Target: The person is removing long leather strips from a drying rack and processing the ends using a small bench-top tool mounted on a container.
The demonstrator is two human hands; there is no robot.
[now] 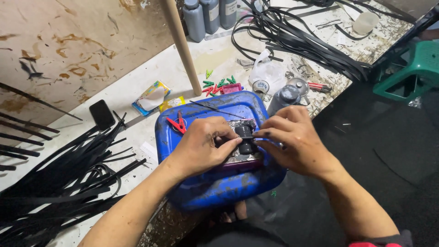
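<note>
1. Landmark: blue tub (215, 187), lying flat at the near edge of the workbench (137, 87), used as a work surface.
2. Work piece: small black strap loop (247, 137), sitting on a scuffed flat block (244, 158) on top of the tub, right of the tub's centre.
3. Left hand (201, 148): over the tub's centre, fingers curled narrow, thumb and forefinger pinching the loop's left side.
4. Right hand (295, 139): over the tub's right edge, fingers also narrow, tips blackened, pinching the loop's right side.
5. Key relation: loop sits directly between the two hands, both touching it, so neither is clearly nearer. Its long axis looks to run away from the person, across the line joining the hands. Exact grip under the fingers is hidden.
6. Red clothespin (178, 124) on the tub's far-left corner, apart from the hands.
7. Beyond the tub: green and red clips (219, 84), grey bottle (283, 98) just off the far-right corner, wooden pole (180, 43) rising behind.
8. Left of the tub: pile of black straps (64, 178) and a black phone (101, 114).
</note>
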